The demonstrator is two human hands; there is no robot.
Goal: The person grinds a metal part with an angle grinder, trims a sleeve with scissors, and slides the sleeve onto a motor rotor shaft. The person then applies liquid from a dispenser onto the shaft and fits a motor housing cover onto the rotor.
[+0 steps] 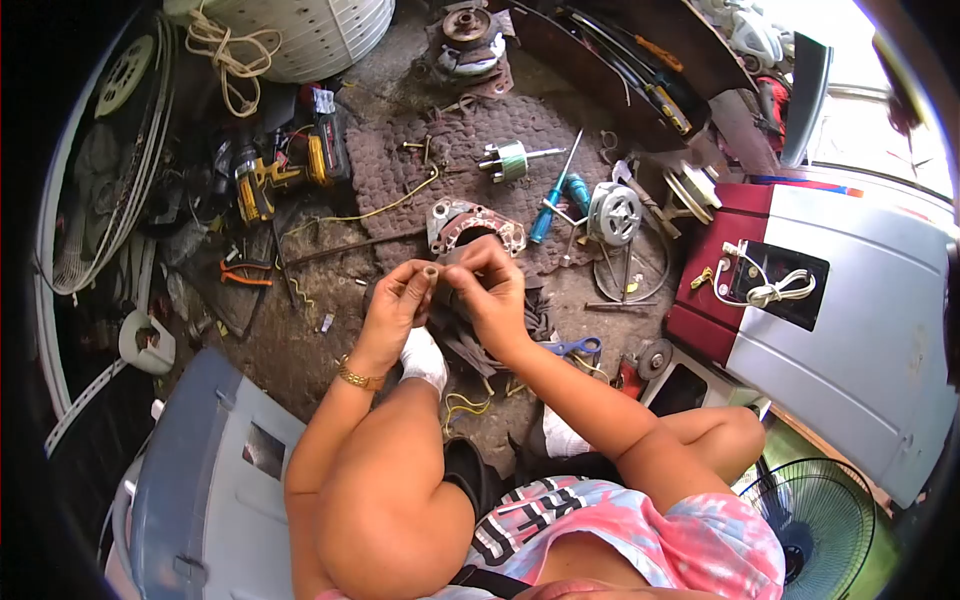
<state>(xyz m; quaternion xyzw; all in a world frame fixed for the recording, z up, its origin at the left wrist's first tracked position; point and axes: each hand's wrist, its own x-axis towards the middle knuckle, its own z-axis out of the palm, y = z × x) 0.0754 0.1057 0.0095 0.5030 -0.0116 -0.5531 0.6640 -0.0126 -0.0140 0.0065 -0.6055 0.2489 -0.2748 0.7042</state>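
Note:
My left hand [398, 305] is closed, its thumb and fingers pinching a small round metal bushing [430, 273] with a hole in its end. Close beside it, my right hand [488, 292] has thumb and forefinger pressed together; whatever they hold is hidden. Just beyond both hands lies a reddish-grey motor end housing [508, 232], partly covered by my right fingers. Farther up the mat rests a motor rotor [510, 160] with a long shaft. To its right are a blue-handled screwdriver [552, 203] and a silver round motor cover [614, 214]. Dark cloth [475, 345] is under my hands.
A worn brown mat [385, 165] covers part of the dirty floor. Yellow cordless drills [262, 185] and orange-handled pliers [245, 273] lie left. A metal tool tray [590, 75] is at the back right. Appliance casings [840, 300] and a fan [810, 530] stand right.

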